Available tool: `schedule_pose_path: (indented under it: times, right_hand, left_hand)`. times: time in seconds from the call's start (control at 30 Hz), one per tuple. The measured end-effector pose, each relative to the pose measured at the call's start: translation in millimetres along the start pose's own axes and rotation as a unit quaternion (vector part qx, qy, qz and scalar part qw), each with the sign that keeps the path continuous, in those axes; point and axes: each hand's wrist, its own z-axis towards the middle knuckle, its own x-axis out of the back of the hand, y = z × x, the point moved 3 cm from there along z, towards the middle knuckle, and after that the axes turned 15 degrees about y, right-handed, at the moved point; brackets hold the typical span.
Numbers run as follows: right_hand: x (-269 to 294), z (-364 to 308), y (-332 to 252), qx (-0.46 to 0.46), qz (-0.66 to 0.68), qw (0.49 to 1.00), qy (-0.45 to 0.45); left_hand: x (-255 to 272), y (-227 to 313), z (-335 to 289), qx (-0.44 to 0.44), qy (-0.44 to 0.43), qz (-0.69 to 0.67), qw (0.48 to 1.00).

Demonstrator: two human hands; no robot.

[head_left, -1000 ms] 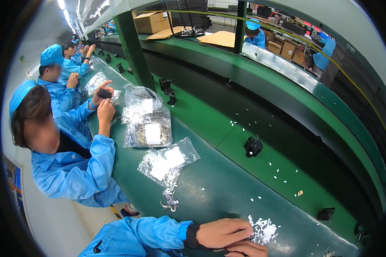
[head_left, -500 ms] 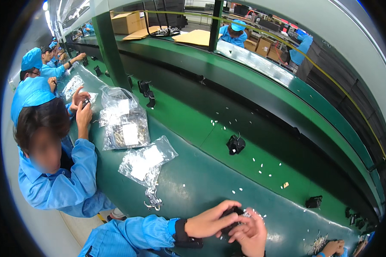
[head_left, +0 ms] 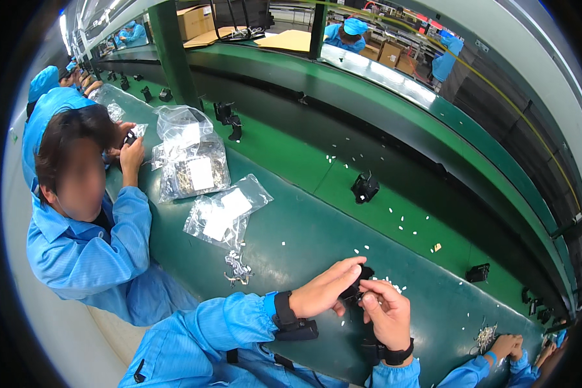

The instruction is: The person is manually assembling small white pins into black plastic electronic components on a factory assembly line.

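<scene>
Over the green bench, a black plastic part (head_left: 365,271) is held by my left hand (head_left: 323,288), whose fingers run along its near side. My right hand (head_left: 389,315) is closed at the part's right side, thumb and index finger pinched together against it. Whatever sits between those fingertips is too small to make out. Small white pieces (head_left: 395,284) lie on the bench just beyond my right hand. A little heap of thin wired pieces (head_left: 239,268) rests to the left of my left hand.
A flattened clear bag (head_left: 229,216) and a fuller bag of small parts (head_left: 194,165) lie at the left. A co-worker (head_left: 87,213) sits there. Black assemblies (head_left: 366,187) and white bits are on the green conveyor beyond. Another person's hands (head_left: 506,346) are at lower right.
The view has shifted, so bench items appear higher. My right hand's fingers have gone from spread over the black part to a pinch at its side. My left hand still holds it.
</scene>
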Motion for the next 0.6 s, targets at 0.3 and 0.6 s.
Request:
schedule_pose_path:
  times: [0.3, 0.6]
  right_hand:
    - [-6.2, -6.4, 2.4, -0.014, 0.020, 1.000, -0.015]
    - [6.4, -7.0, 6.4, -0.065, 0.093, 0.993, 0.024]
  left_hand:
    - [-2.0, 10.9, -6.6, 0.001, -0.022, 0.021, 1.000]
    - [-3.3, 17.7, -10.6, -0.031, -0.131, 0.120, 0.984]
